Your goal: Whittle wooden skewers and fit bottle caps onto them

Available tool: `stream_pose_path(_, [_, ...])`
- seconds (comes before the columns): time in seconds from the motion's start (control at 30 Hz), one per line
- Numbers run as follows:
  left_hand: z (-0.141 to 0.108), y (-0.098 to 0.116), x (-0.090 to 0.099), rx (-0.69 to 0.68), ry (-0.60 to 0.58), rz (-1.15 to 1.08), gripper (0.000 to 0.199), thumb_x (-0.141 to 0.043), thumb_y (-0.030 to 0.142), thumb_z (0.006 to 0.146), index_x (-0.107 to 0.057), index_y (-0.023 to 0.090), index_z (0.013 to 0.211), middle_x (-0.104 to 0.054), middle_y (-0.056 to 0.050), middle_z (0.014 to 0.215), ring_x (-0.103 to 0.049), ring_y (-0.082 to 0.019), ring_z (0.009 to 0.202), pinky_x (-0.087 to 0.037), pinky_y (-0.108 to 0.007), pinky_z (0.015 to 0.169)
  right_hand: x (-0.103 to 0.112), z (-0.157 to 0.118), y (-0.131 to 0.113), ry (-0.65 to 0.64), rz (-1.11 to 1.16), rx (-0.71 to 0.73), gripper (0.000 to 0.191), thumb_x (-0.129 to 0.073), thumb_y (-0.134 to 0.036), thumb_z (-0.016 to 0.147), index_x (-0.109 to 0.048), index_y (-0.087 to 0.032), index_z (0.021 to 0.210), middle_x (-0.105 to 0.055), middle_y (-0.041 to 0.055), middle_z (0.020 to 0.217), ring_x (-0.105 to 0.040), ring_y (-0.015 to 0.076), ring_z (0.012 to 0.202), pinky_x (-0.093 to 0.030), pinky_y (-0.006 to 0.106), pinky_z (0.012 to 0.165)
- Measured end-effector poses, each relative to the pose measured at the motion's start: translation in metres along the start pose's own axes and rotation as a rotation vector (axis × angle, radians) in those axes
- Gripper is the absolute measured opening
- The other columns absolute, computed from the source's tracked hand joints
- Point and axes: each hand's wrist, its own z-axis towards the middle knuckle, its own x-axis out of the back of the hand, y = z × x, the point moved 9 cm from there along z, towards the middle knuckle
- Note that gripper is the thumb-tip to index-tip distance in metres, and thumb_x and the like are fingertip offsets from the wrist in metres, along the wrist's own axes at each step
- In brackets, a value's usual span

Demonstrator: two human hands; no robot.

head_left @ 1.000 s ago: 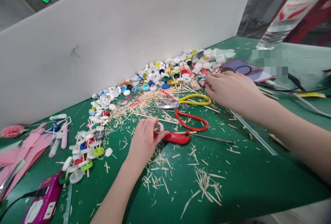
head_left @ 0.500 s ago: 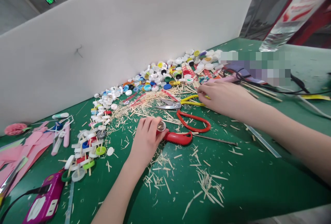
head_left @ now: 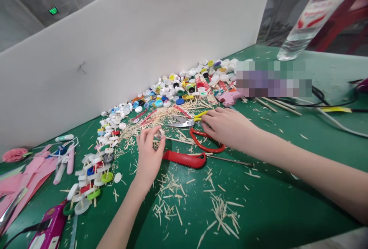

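My left hand point(head_left: 150, 147) is closed in a pinch on a small, pale round bottle cap point(head_left: 159, 134), held a little above the table. Just right of that hand lies a red ridged tool handle point(head_left: 185, 159). My right hand point(head_left: 225, 124) is over the yellow-handled scissors point(head_left: 185, 122), fingers loosely bent and slightly apart; its thumb is hidden, and I see nothing held in it. Below the fingers lies a red loop handle point(head_left: 207, 149). A thin wooden stick point(head_left: 181, 140) runs between the two hands. A metal rod point(head_left: 230, 160) lies nearby.
Many bottle caps point(head_left: 179, 101) are heaped along the white partition point(head_left: 129, 34). Caps joined with sticks point(head_left: 93, 182) stand at left, near a purple device point(head_left: 48, 226). Wood splinters point(head_left: 225, 214) litter the green table. A water bottle point(head_left: 304, 26), cables and a pink object point(head_left: 229, 98) are at right.
My left hand has lifted up and away from the red tool handle with the cap. My right hand has moved left and nearer, over the scissors' handles, uncovering the pink object. The view has shifted slightly.
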Motion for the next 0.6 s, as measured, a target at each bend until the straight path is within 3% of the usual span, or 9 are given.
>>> stream_pose_path(0.13, [0.014,-0.007,0.005,0.033,0.045,-0.002,0.029,-0.052,0.038,0.088,-0.056,0.030,0.116,-0.052,-0.005,0.119,-0.047,-0.023,0.117,-0.044,-0.046,0.101,-0.006,-0.003,-0.006,0.015,-0.005,0.016,0.030,-0.041,-0.030,0.094,-0.064,-0.014,0.102,-0.062,0.0086,0.099,-0.054,0.0187,0.087,-0.036,0.032,0.076])
stream_pose_path(0.3, [0.035,-0.004,-0.002,0.022,0.048,0.045,0.030,-0.052,0.034,0.087,-0.056,0.027,0.116,-0.053,-0.007,0.117,-0.047,-0.024,0.116,-0.044,-0.046,0.100,-0.009,-0.007,-0.014,-0.080,-0.019,0.021,0.030,-0.041,-0.029,0.095,-0.064,-0.013,0.105,-0.061,0.0108,0.106,-0.054,0.0223,0.097,-0.038,0.035,0.081])
stream_pose_path(0.43, [0.057,0.020,-0.026,-0.094,-0.049,0.064,0.030,-0.052,0.033,0.088,-0.056,0.028,0.117,-0.053,-0.007,0.113,-0.048,-0.023,0.112,-0.043,-0.045,0.100,-0.008,-0.006,-0.015,-0.141,-0.008,-0.008,0.031,-0.039,-0.029,0.096,-0.063,-0.015,0.110,-0.059,0.0102,0.111,-0.054,0.0239,0.100,-0.037,0.036,0.083])
stream_pose_path(0.6, [0.091,0.068,-0.067,-0.294,-0.144,0.075,0.022,-0.053,0.034,0.087,-0.055,0.022,0.106,-0.059,-0.006,0.108,-0.050,-0.021,0.106,-0.045,-0.040,0.097,-0.010,-0.006,-0.015,-0.155,0.006,-0.028,0.029,-0.040,-0.029,0.096,-0.062,-0.017,0.112,-0.060,0.0088,0.109,-0.055,0.0230,0.098,-0.035,0.036,0.083])
